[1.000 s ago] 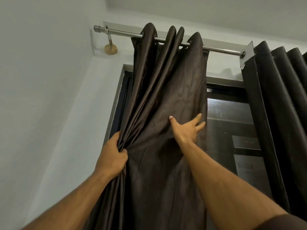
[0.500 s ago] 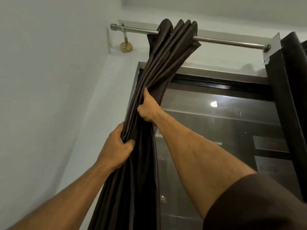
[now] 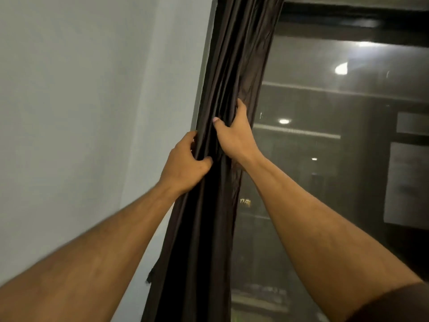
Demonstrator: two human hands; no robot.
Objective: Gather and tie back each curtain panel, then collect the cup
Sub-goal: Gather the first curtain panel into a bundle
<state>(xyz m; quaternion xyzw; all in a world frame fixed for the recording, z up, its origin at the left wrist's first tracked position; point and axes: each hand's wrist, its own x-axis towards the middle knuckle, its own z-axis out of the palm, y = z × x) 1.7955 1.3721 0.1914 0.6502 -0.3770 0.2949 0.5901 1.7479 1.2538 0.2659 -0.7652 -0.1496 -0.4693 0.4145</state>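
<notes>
Head view: both hands, left hand [image 3: 185,163] and right hand [image 3: 234,135], grip the bunched curtain panel [image 3: 234,66].

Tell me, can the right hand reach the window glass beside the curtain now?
Probably yes: the right hand grips the gathered curtain, and the glass lies bare just beside it. It must release the fabric first.

- A plain pale wall [image 3: 81,112] fills the left half of the frame.
- A dark window frame [image 3: 348,17] runs across the upper right.
- The glass [image 3: 325,170] on the right is dark and blurred.
- Bright round light reflections [image 3: 341,69] show in its upper right and middle.
</notes>
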